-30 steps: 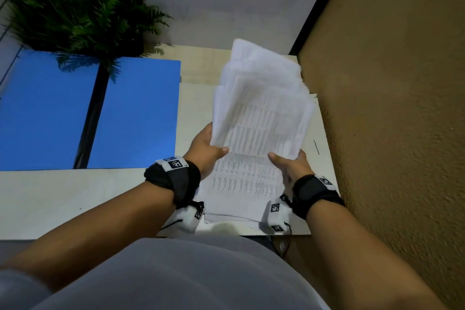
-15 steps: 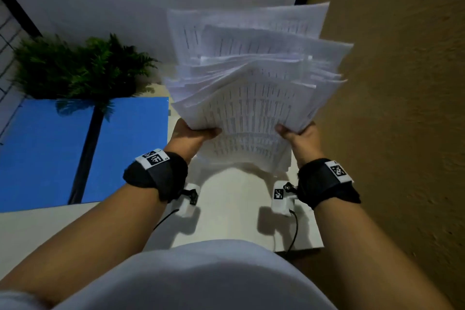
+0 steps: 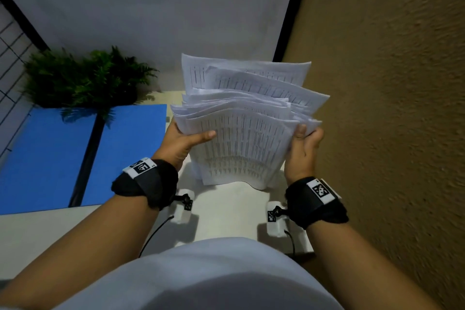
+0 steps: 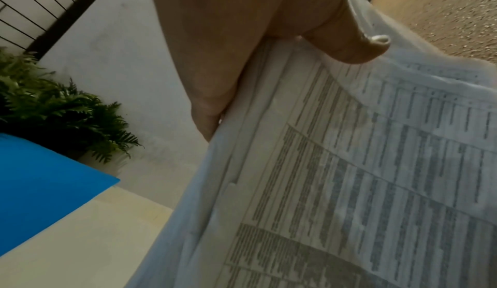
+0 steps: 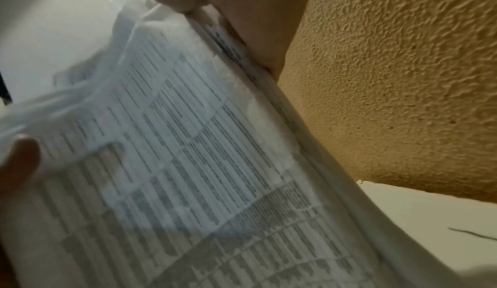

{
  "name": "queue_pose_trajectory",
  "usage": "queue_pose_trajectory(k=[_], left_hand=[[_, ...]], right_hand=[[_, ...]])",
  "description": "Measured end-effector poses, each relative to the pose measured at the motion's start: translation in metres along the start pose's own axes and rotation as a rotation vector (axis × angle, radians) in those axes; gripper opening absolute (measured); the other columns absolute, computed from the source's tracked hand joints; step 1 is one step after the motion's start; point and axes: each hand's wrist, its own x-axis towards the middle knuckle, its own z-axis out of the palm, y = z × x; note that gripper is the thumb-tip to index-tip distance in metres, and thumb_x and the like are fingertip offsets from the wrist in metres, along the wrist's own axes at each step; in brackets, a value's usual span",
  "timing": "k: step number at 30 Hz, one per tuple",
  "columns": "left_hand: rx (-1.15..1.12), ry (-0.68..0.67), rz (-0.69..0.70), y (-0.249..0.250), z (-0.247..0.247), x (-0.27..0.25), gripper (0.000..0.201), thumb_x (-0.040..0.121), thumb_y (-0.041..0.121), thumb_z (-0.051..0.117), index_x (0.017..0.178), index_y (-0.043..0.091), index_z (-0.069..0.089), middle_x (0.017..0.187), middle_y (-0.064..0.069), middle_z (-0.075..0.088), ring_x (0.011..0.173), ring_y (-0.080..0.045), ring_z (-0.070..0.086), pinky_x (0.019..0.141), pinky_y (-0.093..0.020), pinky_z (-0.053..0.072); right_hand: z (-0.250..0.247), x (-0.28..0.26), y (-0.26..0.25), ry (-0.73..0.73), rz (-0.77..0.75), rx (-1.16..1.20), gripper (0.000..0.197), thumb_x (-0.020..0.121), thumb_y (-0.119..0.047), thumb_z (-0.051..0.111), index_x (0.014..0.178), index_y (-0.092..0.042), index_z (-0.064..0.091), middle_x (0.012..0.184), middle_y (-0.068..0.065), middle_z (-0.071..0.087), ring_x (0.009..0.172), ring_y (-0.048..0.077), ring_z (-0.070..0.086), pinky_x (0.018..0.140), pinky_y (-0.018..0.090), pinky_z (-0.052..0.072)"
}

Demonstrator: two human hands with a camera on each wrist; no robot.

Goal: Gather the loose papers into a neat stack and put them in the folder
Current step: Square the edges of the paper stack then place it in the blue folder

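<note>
While the printed papers (image 3: 241, 133) stand on edge between your two hands, their lower edges on or just above the pale surface (image 3: 226, 209) (the contact is hard to see), the sheets fan out unevenly at the top, several corners poking past the rest. Your left hand (image 3: 185, 145) grips the left side of the bundle, thumb across the front sheet and fingers (image 4: 212, 109) curled behind; your right hand (image 3: 303, 151) clamps the right side the same way, thumb on the front page. The blue folder (image 3: 75, 158) lies open and flat on the surface to your left, apart from the papers, with the potted fern (image 3: 83, 78) at its far end.

The step in hand looks like squaring the stack. To do it well, loosen both grips enough for the sheets to slide, then tap the bottom edges on the surface until they settle level. Keep the palms pressing inward so the side edges line up too, and turn the bundle to tap a long side if corners remain proud. Hold too tight and the ragged top stays; too loose and the outer sheets may spill toward the textured wall (image 3: 390, 108) at your right. Only once the edges are flush should the stack travel left to the folder.
</note>
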Motion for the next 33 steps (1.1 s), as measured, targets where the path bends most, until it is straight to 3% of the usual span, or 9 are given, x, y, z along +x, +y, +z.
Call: queue_pose_trajectory(k=[3,5,9,13,17,20,25,30,33], left_hand=[[0.034,-0.031,0.026,0.003,0.002,-0.004,0.105,0.043,0.049,0.094,0.135,0.018,0.054,0.121,0.000,0.071,0.116,-0.018,0.064,0.093,-0.034,0.053],[0.058,-0.050,0.042,0.003,0.004,-0.004,0.102,0.046,0.049,0.094,0.136,0.019,0.054,0.122,0.001,0.070,0.118,-0.018,0.064,0.094,-0.034,0.053],[0.017,-0.025,0.064,0.004,0.001,-0.003,0.097,0.043,0.048,0.095,0.128,0.020,0.059,0.116,0.002,0.073,0.112,-0.015,0.067,0.086,-0.026,0.056],[0.035,-0.011,0.093,0.004,-0.001,-0.002,0.111,0.044,0.048,0.096,0.137,0.011,0.049,0.127,-0.006,0.068,0.119,-0.021,0.064,0.096,-0.036,0.054],[0.014,-0.003,0.131,0.012,0.006,-0.003,0.092,0.049,0.047,0.092,0.127,0.028,0.047,0.121,0.003,0.066,0.111,-0.012,0.065,0.089,-0.030,0.053],[-0.016,0.016,0.179,0.023,0.013,-0.005,0.089,0.049,0.065,0.085,0.121,0.030,0.048,0.108,0.011,0.070,0.097,-0.005,0.069,0.079,-0.020,0.054],[-0.057,0.098,0.225,0.034,0.017,-0.002,0.080,0.059,0.072,0.076,0.119,0.025,0.051,0.121,-0.012,0.066,0.105,-0.023,0.068,0.083,-0.031,0.056],[-0.062,0.123,0.250,0.043,0.023,-0.002,0.048,0.078,0.052,0.069,0.111,0.021,0.055,0.111,-0.004,0.070,0.105,-0.023,0.068,0.088,-0.035,0.056],[-0.042,0.191,0.238,0.043,0.024,0.000,0.038,0.077,0.054,0.069,0.101,0.027,0.058,0.103,-0.002,0.070,0.096,-0.020,0.069,0.081,-0.033,0.055]], right_hand=[[-0.001,0.002,0.004,-0.028,-0.013,-0.004,0.032,0.093,-0.055,0.035,0.109,-0.028,0.041,0.109,0.007,0.058,0.096,0.019,0.062,0.081,0.051,0.055],[0.004,0.001,-0.002,-0.079,-0.048,-0.021,0.041,0.096,-0.053,0.036,0.124,-0.024,0.045,0.129,0.010,0.051,0.115,0.027,0.057,0.090,0.057,0.052],[0.009,-0.004,-0.021,-0.156,-0.139,0.002,0.034,0.089,-0.065,0.040,0.112,-0.039,0.045,0.124,0.014,0.051,0.107,0.034,0.060,0.080,0.059,0.054],[0.007,0.000,-0.032,-0.168,-0.252,0.101,0.068,0.074,-0.076,0.051,0.132,-0.052,0.026,0.141,0.009,0.037,0.121,0.028,0.055,0.088,0.051,0.056],[0.011,0.004,-0.036,-0.156,-0.342,-0.094,0.082,0.068,-0.087,0.040,0.139,-0.049,0.029,0.141,-0.004,0.026,0.130,0.017,0.043,0.093,0.042,0.052],[0.012,0.006,-0.039,-0.094,-0.324,-0.118,0.072,0.074,-0.081,0.041,0.135,-0.042,0.041,0.134,-0.001,0.030,0.127,0.019,0.045,0.099,0.047,0.049],[0.017,0.006,-0.050,-0.050,-0.355,-0.145,0.053,0.085,-0.054,0.054,0.135,-0.043,0.043,0.131,0.006,0.036,0.122,0.015,0.047,0.098,0.035,0.050],[0.018,0.009,-0.054,-0.076,-0.396,-0.207,0.021,0.086,-0.034,0.067,0.100,-0.020,0.071,0.128,0.006,0.038,0.108,-0.020,0.039,0.087,0.004,0.044],[0.019,0.009,-0.052,-0.042,-0.361,-0.227,0.008,0.086,-0.029,0.068,0.094,-0.027,0.070,0.128,0.002,0.039,0.114,-0.005,0.043,0.094,0.023,0.050]])
